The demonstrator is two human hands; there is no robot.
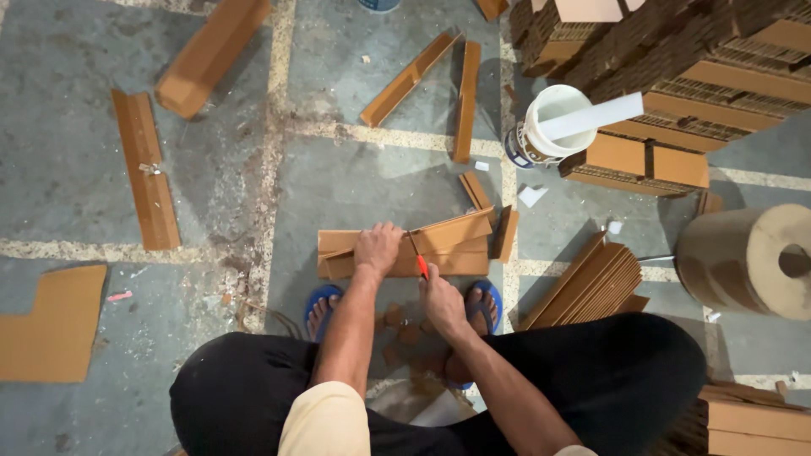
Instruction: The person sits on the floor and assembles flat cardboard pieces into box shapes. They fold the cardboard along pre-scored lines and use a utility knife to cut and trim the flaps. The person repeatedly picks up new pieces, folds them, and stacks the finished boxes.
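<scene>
From the head camera, looking down past my knees: my left hand (378,247) lies flat on top of the cardboard stack (405,245), fingers spread a little and curled over its far edge, pressing it to the floor (84,169). My right hand (441,302) sits just on my side of the stack, fingers wrapped tight round a red-handled cutter (421,263) whose tip meets the cardboard about the middle of the stack, just right of my left hand.

The stack lies crosswise in front of my blue sandals (486,295), its right end fanned upward. Between my feet, on my side of the stack, small brown offcuts (405,333) are scattered.

Right of the stack a short strip (507,234) leans close by, and further right a fan of folded pieces (591,283) rests on the floor, then a big paper roll (748,257). Beyond the stack to the right stands a white bucket (549,127) with a white strip across it, against piled cartons (676,76). Beyond the stack, two long angle strips (439,89) lie apart; well left of the stack lies another long strip (148,169), and a flat sheet (51,325) nearer me.
</scene>
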